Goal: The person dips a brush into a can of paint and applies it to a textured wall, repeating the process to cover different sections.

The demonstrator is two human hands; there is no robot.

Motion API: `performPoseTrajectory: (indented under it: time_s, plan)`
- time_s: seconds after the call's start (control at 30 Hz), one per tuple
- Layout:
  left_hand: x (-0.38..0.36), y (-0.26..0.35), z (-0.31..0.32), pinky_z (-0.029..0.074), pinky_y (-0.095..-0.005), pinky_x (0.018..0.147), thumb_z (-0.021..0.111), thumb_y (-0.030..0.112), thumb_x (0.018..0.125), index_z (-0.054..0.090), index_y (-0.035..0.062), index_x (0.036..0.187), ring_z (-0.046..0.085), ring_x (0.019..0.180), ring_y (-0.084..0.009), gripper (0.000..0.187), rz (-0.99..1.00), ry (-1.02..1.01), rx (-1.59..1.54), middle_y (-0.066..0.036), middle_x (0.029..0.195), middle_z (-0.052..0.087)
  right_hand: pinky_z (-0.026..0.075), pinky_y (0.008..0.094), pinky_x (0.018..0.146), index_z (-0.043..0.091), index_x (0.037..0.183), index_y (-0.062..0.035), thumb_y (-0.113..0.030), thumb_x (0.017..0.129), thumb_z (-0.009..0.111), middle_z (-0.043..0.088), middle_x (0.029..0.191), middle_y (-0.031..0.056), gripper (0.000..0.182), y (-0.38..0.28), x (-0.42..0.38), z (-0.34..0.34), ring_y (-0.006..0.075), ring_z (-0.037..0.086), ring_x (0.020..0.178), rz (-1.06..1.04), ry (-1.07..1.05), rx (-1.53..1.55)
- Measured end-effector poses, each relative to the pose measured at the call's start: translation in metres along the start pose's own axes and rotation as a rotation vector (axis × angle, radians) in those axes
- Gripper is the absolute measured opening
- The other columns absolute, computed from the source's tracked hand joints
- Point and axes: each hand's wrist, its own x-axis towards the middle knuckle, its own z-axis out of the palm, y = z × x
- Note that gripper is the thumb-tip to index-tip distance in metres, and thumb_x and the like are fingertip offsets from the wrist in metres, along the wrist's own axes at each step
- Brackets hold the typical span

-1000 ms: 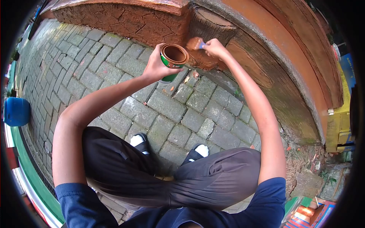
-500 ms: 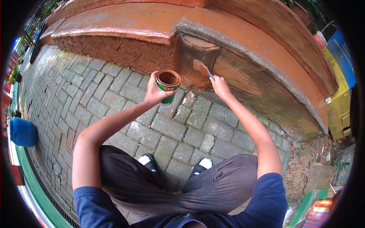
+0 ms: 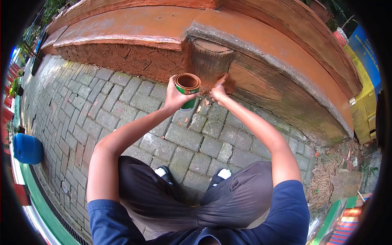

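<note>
In the head view my left hand (image 3: 176,94) is wrapped round a green paint can (image 3: 188,103) with brown paint on its rim and inside. The can is held upright over the paving, close to the wall. My right hand (image 3: 218,93) is closed on the handle of a paintbrush (image 3: 222,79), whose brown-coated bristles point up along the wall's base. Right behind the brush stands a trunk-shaped pillar (image 3: 212,59), brown low down and grey-brown above. To its right is an orange-brown oval panel (image 3: 254,83) set in the wall.
An orange-brown ledge (image 3: 139,22) curves along the top of the wall. Grey paving blocks (image 3: 183,136) cover the ground under my feet. A blue barrel (image 3: 27,148) stands at the left, and a tree stump (image 3: 343,185) is at the right.
My right hand with the paintbrush has moved left and slightly down, and the brush has turned to point up and right. The paint can has shifted slightly right in view.
</note>
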Motion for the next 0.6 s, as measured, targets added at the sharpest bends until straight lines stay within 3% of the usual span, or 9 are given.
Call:
performPoseTrajectory:
  time_s: [0.03,0.1,0.17,0.23,0.27,0.3,0.37,0.4,0.6]
  plan:
    - [-0.002,-0.004,0.003,0.048,-0.0389,0.102,0.097,0.029,0.057,0.038,-0.0002,0.130,0.058,0.117,-0.0239,0.097,-0.001,-0.013,0.003,-0.015,0.122,0.057,0.038,0.0332,0.037,0.050,0.084,-0.0031,-0.007,0.095,0.044,0.056,0.064,0.0095,0.014,-0.019,-0.005,0.016,0.0177,0.052,0.046,-0.006,0.013,-0.067]
    - [0.001,-0.008,0.005,0.049,-0.0382,0.101,0.097,0.028,0.058,0.038,-0.0010,0.129,0.058,0.116,-0.0242,0.097,0.030,0.061,0.108,-0.016,0.122,0.057,0.042,0.0369,0.040,0.058,0.077,0.0017,-0.009,0.093,0.051,0.062,0.066,0.0140,0.020,-0.038,0.005,0.054,0.0245,0.060,0.051,-0.001,0.031,0.412]
    - [0.004,-0.011,-0.002,0.050,-0.0371,0.099,0.097,0.025,0.058,0.037,-0.0035,0.128,0.060,0.115,-0.0248,0.096,-0.065,0.144,-0.010,-0.017,0.120,0.058,0.050,0.0419,0.048,0.062,0.082,0.0090,-0.013,0.092,0.054,0.067,0.073,0.0208,0.026,-0.053,0.024,0.073,0.0310,0.068,0.062,-0.268,0.052,-0.320]
    - [0.003,-0.014,-0.014,0.050,-0.0372,0.099,0.096,0.024,0.059,0.037,-0.0038,0.128,0.060,0.114,-0.0247,0.096,-0.075,0.182,0.005,-0.018,0.120,0.059,0.055,0.0445,0.057,0.064,0.082,0.0129,-0.013,0.092,0.054,0.069,0.079,0.0272,0.029,-0.061,0.027,0.075,0.0333,0.072,0.071,-0.354,-0.136,-0.472]
    - [0.002,-0.013,-0.019,0.050,-0.0371,0.099,0.096,0.023,0.060,0.036,-0.0032,0.129,0.060,0.115,-0.0246,0.095,-0.054,0.190,0.078,-0.018,0.121,0.058,0.055,0.0479,0.068,0.064,0.088,0.0123,-0.017,0.095,0.055,0.069,0.087,0.0311,0.031,-0.063,0.027,0.083,0.0386,0.072,0.082,-0.351,-0.075,-0.579]
    - [0.001,-0.012,-0.025,0.050,-0.0371,0.099,0.096,0.023,0.060,0.036,-0.0032,0.129,0.060,0.115,-0.0246,0.095,-0.062,0.188,0.086,-0.018,0.121,0.058,0.055,0.0479,0.068,0.064,0.088,0.0123,-0.017,0.095,0.055,0.069,0.087,0.0311,0.031,-0.062,0.025,0.085,0.0386,0.072,0.082,-0.346,-0.085,-0.573]
    - [0.000,-0.017,-0.031,0.050,-0.0374,0.099,0.096,0.024,0.057,0.038,-0.0015,0.127,0.061,0.113,-0.0250,0.094,-0.041,0.185,0.094,-0.017,0.119,0.060,0.053,0.0500,0.080,0.063,0.099,0.0101,-0.023,0.097,0.057,0.067,0.098,0.0335,0.034,-0.061,0.015,0.067,0.0429,0.068,0.097,-0.449,-0.008,-0.620]
    - [0.001,-0.024,-0.032,0.050,-0.0377,0.099,0.096,0.025,0.058,0.038,-0.0014,0.128,0.061,0.113,-0.0255,0.094,-0.030,0.188,0.066,-0.017,0.119,0.060,0.050,0.0512,0.087,0.062,0.109,0.0047,-0.028,0.099,0.056,0.066,0.106,0.0312,0.035,-0.064,0.012,0.050,0.0446,0.063,0.106,-0.397,-0.052,-0.672]
    - [0.004,-0.040,-0.027,0.049,-0.0398,0.099,0.096,0.029,0.057,0.040,-0.0012,0.127,0.061,0.113,-0.0279,0.094,-0.015,0.168,0.105,-0.018,0.119,0.060,0.051,0.0565,0.077,0.063,0.101,0.0014,-0.029,0.100,0.054,0.067,0.094,0.0290,0.032,-0.064,0.007,-0.028,0.0483,0.063,0.094,-0.708,0.109,-0.825]
